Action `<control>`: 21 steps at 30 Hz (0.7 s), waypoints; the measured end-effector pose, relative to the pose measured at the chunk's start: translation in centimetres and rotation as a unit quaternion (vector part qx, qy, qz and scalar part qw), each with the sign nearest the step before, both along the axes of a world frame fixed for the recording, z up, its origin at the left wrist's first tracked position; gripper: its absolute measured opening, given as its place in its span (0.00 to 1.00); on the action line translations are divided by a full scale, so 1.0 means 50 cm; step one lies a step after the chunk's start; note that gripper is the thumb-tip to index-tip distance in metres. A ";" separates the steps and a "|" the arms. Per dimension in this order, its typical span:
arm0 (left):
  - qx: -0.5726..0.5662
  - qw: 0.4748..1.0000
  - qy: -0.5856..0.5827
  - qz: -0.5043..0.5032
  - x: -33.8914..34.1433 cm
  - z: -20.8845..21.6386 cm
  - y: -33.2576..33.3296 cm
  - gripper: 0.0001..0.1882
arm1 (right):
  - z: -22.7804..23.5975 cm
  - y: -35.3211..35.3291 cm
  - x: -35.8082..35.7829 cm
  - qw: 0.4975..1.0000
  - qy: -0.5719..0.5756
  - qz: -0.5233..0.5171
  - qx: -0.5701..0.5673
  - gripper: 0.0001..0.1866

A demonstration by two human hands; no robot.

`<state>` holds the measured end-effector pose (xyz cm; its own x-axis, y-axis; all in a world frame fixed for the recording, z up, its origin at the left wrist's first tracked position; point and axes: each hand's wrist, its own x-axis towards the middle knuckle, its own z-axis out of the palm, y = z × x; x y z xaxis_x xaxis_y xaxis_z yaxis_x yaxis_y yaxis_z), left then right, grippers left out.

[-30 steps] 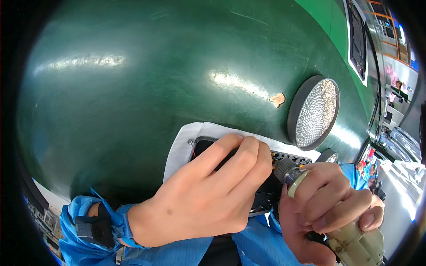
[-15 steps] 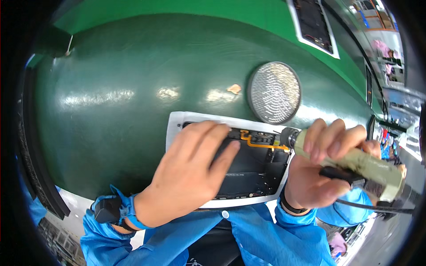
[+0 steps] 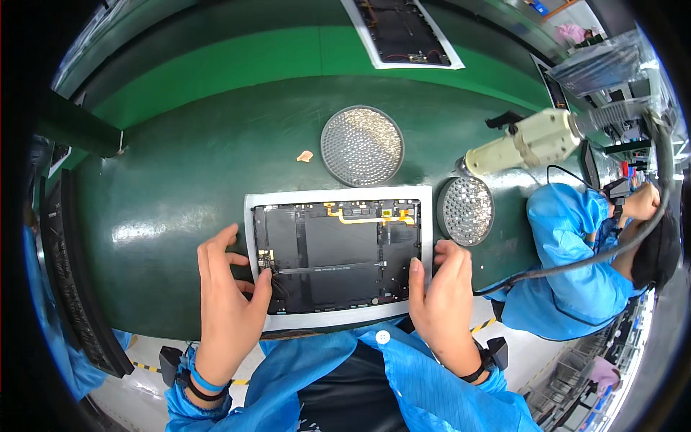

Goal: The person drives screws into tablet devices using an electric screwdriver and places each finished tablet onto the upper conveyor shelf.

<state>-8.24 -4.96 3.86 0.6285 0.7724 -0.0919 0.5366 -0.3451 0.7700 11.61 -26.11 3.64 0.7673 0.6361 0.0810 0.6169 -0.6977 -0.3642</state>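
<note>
Two rd. dishes [image 3: 362, 184] nr open tablet [image 3: 342, 248], pwr driver [image 3: 522, 144] R.

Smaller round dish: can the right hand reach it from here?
Probably yes: the smaller round dish lies just beyond the right hand, nothing visibly between them, though the power tool is near its far rim.

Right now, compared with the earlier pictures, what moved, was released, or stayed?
The right hand released the pale-green power screwdriver and moved left to the right edge of the black rectangular device; the left hand shifted left from over it to its left edge. The device stays on its white sheet.
</note>
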 end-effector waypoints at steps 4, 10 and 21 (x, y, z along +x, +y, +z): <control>0.021 1.000 -0.005 0.017 0.000 -0.021 0.009 0.29 | -0.011 -0.003 0.009 0.991 0.106 -0.074 -0.014 0.14; -0.039 0.999 -0.006 -0.002 -0.012 -0.025 0.021 0.15 | -0.022 -0.019 0.026 0.998 0.061 0.009 0.024 0.04; -0.396 0.898 -0.163 0.099 -0.123 0.143 0.148 0.34 | 0.181 0.003 0.045 0.824 0.488 -0.025 0.286 0.08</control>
<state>-14.38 2.43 11.01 0.5801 0.6452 -0.4973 0.2282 0.4573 0.8595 13.86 -25.96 12.67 0.6683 0.6735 -0.3157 -0.1898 -0.2560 -0.9479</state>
